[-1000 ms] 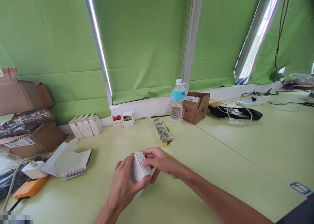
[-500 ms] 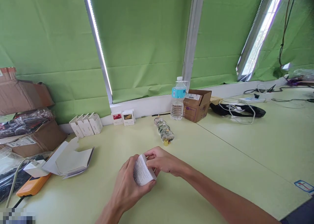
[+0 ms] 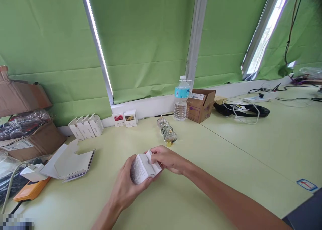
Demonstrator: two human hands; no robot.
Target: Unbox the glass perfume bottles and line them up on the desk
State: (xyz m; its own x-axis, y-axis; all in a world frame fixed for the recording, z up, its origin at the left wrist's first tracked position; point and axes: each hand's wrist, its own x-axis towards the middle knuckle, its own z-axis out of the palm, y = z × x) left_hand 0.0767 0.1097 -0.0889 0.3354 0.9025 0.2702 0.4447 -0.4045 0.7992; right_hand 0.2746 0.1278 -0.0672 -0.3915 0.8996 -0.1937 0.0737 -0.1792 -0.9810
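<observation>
A small white carton [image 3: 142, 168], its broad face covered in fine lines of dark print, is held tilted between both hands [image 3: 128, 179]. Relative to the water bottle [image 3: 180, 100], it is to the left and much nearer the viewer, well apart. A plain white flap [image 3: 149, 156] stands partly raised along the carton's bottle-facing side; fingers hide its lower edges.

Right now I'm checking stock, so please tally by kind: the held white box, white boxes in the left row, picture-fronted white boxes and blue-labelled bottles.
Held white box: 1
White boxes in left row: 4
Picture-fronted white boxes: 2
Blue-labelled bottle: 1
Total: 8
</observation>
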